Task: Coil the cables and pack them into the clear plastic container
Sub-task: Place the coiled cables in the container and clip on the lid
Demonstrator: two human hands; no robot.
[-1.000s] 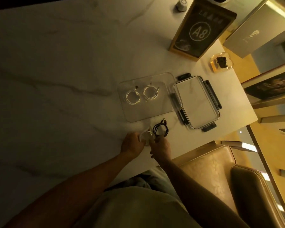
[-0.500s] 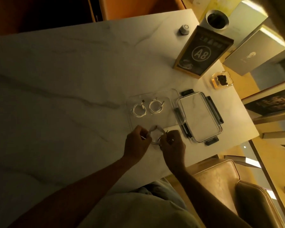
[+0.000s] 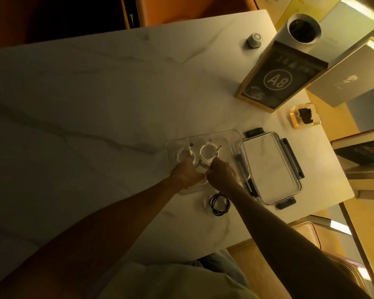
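Observation:
The clear plastic container (image 3: 229, 137) lies open on the marble table, with two coiled white cables inside: one at the left (image 3: 185, 155), one at the right (image 3: 208, 152). Over its near half, my left hand (image 3: 185, 174) and my right hand (image 3: 221, 174) together hold a third coiled white cable (image 3: 202, 167), mostly hidden by my fingers. A coiled black cable (image 3: 219, 203) lies loose on the table just in front of the container, under my right wrist.
The container's lid (image 3: 270, 167) with dark clips lies to the right. Farther right and back stand an "A8" sign block (image 3: 279, 83), a small glass dish (image 3: 304, 117), a white cup (image 3: 303, 29) and a small white knob (image 3: 254, 39). The table edge runs at the right.
Both hands lifted the coiled white cable from the table front and carried it forward over the container. The black coil stayed on the table. The camera tilted forward.

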